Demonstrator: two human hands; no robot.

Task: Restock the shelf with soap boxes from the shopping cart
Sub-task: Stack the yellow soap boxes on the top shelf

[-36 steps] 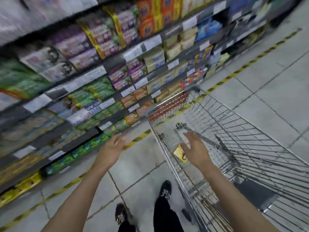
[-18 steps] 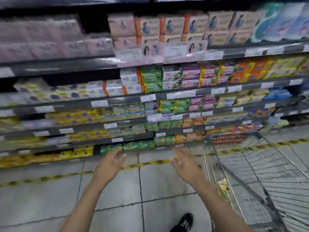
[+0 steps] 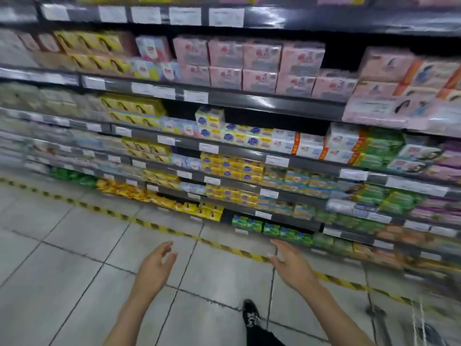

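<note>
Turned further left since half a second ago, now squarely facing the long dark metal shelf (image 3: 249, 102) with white price tags (image 3: 195, 96) along its edges. Far left: grey tiled floor (image 3: 62, 258), crossed by a yellow-and-black striped tape line (image 3: 154, 224) running beside the shelf foot. Above that, stacked yellow cardboard soap boxes (image 3: 132, 113) on several tiers, blurred. Holding nothing in the left hand (image 3: 156, 267): palm turned inward, fingers loosely spread and lightly curved, over the floor and well short of the shelf. Higher up, mid-frame, rows of pink soap boxes (image 3: 249, 63); lower down, blue-and-yellow soap boxes (image 3: 232, 168). Holding nothing in the right hand (image 3: 291, 265) either: fingers straight and a little apart, stretched towards the bottom tier, near the green soap packs (image 3: 272, 229) but not touching. Below, one black shoe with white laces (image 3: 250, 314) on the tiles. Lower right corner: only a blurred sliver of the silver wire shopping cart (image 3: 417, 320), nearly gone from view compared with before; cannot tell its contents.
</note>
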